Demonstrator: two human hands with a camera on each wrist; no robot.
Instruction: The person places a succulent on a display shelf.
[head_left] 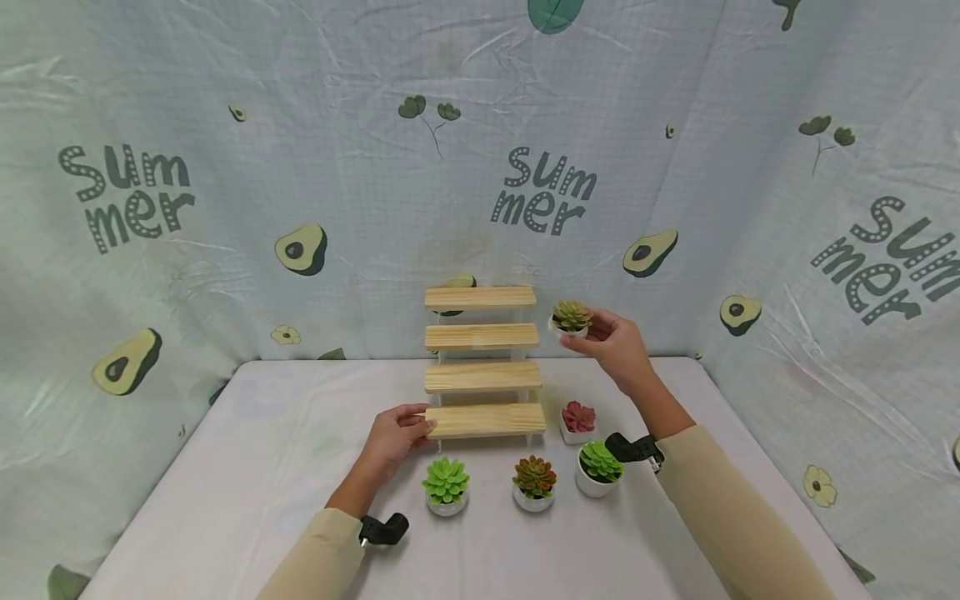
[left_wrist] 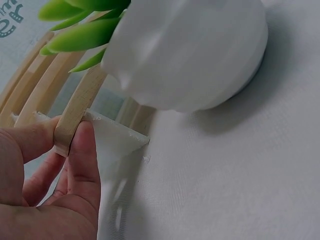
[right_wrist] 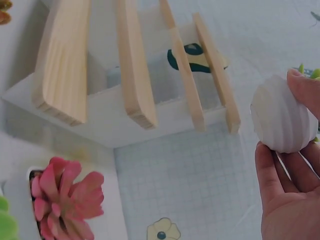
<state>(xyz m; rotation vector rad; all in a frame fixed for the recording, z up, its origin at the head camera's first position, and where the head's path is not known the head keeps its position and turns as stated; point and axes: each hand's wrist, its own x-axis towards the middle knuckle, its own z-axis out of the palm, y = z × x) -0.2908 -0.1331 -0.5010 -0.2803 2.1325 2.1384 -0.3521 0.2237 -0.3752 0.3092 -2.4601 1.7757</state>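
Observation:
A tiered stand with wooden shelves (head_left: pixel 483 377) and clear supports stands at the back middle of the table. My left hand (head_left: pixel 395 437) pinches the left end of its lowest shelf (left_wrist: pixel 75 110) between thumb and fingers. Raised beside the top of the stand, on its right, my right hand (head_left: pixel 613 343) holds a potted succulent (head_left: pixel 571 317) with yellowish-green leaves. In the right wrist view, thumb and fingers grip its ribbed white pot (right_wrist: pixel 282 115), and most of the leaves are out of sight.
In front of the stand are a bright green succulent (head_left: pixel 446 484) and a reddish-brown one (head_left: pixel 535 482). To the right stand a pink succulent (head_left: pixel 578 421) in a square pot and another green one (head_left: pixel 600 463). A printed cloth (head_left: pixel 360 192) hangs behind the white table (head_left: pixel 300 442).

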